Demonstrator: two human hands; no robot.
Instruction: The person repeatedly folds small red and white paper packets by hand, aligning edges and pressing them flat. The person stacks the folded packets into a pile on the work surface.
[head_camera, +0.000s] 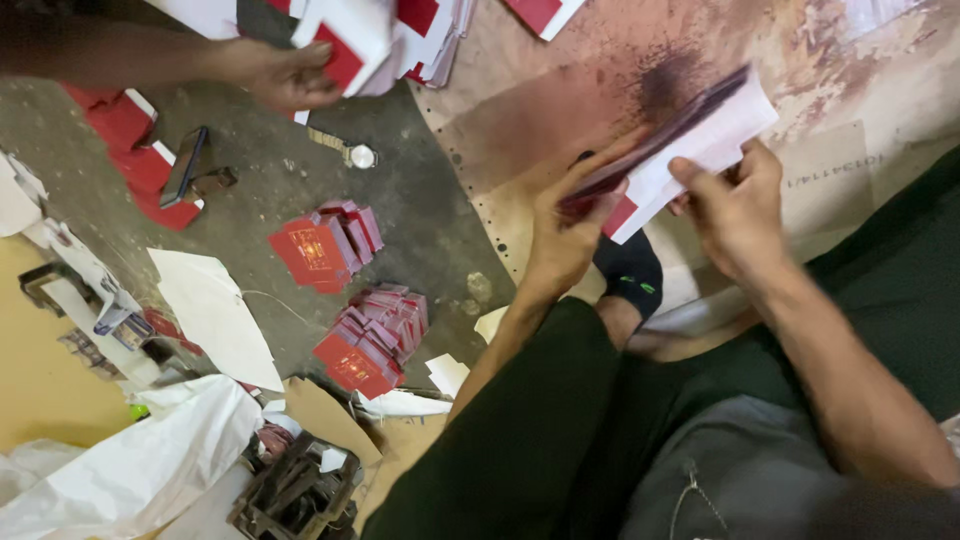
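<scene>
Head view: person seated on the floor, both hands up on a sheaf of red-and-white printed cards (672, 150). Left hand (572, 222) closed around the lower left end of the sheaf, fingers along its edge; right hand (735, 205) pinching the white sheets at the right side, thumb on top. The sheaf is held in the air above a brown cardboard sheet (560, 110) and the person's black sock (630, 272).

Done so far, judging by the floor: two fanned stacks of red cards, upper stack (325, 245) and lower stack (372, 338), already laid on the grey concrete, well apart from the hands. Left: the sheaf in hand, plus loose red-and-white sheets at top (425, 35) where a co-worker's hand (290, 75) grips one.

Hard to make out: sheaf is motion-blurred, so the card count and whether they're being squared or fanned is unclear. Dark metal tool (295, 490) at the bottom, probably a press or stapler, partly under white paper (215, 310). Co-worker's arm is cut off at frame edge.
</scene>
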